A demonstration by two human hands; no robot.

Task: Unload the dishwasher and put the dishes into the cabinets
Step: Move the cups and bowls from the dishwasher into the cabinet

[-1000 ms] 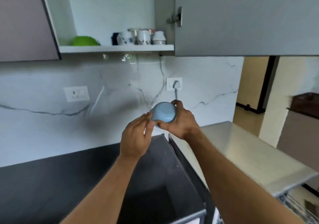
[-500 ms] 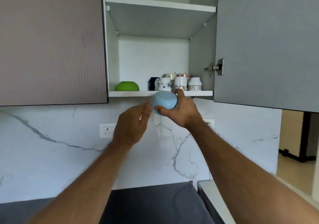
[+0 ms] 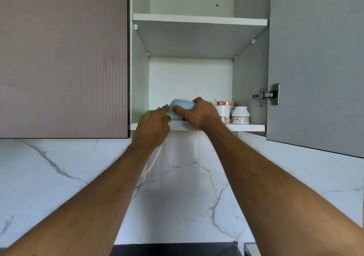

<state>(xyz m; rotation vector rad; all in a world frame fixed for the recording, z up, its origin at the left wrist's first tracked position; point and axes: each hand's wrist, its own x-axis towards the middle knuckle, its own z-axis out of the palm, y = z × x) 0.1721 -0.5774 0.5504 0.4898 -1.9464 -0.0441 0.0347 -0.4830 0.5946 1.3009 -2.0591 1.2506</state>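
Note:
A light blue bowl (image 3: 182, 106) is held upside down just above the bottom shelf (image 3: 250, 127) of the open wall cabinet. My right hand (image 3: 199, 112) grips it from the right, thumb under its rim. My left hand (image 3: 152, 124) is at the bowl's left edge, fingertips touching it. A green bowl (image 3: 150, 112) sits on the shelf behind my left hand, mostly hidden.
Several patterned white mugs and jars (image 3: 239, 114) stand at the right of the bottom shelf. The grey cabinet door (image 3: 315, 58) hangs open at the right. A closed brown door (image 3: 63, 58) is at the left. The upper shelf (image 3: 199, 20) shows nothing on it.
Both hands have lifted the blue bowl from below the shelf edge to inside the cabinet, over the bottom shelf. My view has tilted further up.

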